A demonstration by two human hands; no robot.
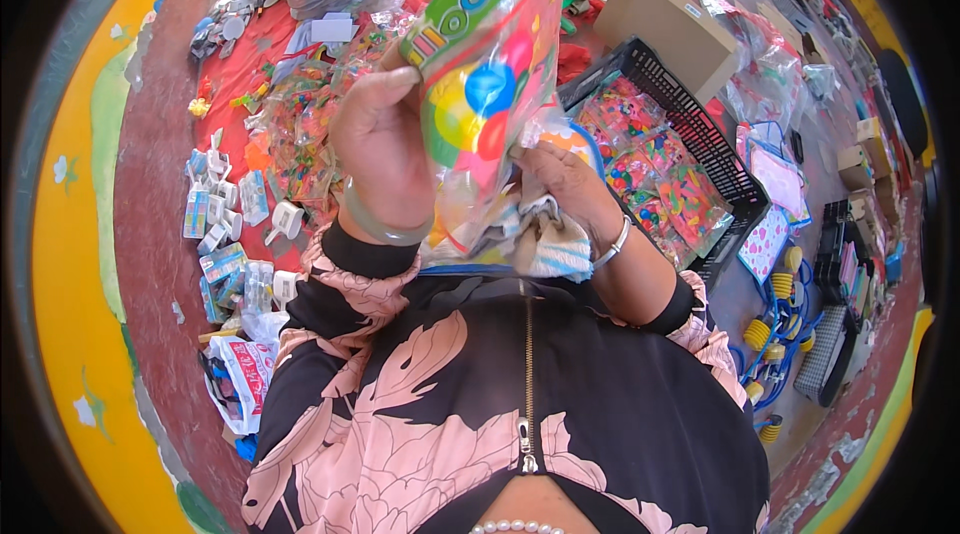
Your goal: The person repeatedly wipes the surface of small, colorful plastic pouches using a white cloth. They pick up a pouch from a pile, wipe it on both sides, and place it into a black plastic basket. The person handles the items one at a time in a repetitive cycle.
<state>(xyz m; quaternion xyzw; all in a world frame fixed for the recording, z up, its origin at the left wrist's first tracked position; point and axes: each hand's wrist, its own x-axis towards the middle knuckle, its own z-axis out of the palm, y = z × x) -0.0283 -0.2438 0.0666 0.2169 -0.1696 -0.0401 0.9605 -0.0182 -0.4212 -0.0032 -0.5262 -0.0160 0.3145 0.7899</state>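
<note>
A clear plastic pack of balloons (488,99), printed green, pink and yellow, is held up in front of me. My left hand (385,139) grips its left edge with the thumb on the front. At the pack's lower right edge, the fingers of my right hand (575,184) are pinched together on the plastic. Just under my right hand a striped white, blue and grey cloth (555,246) lies bunched against my front. Whether the right fingers also hold the cloth is hidden.
To the right stands a black plastic crate (715,159) with several colourful bags, beside a cardboard box (670,34). Yellow foot pumps with blue hoses (780,319) lie at the lower right. White pieces (285,222) and many small colourful packets (295,139) cover the left floor.
</note>
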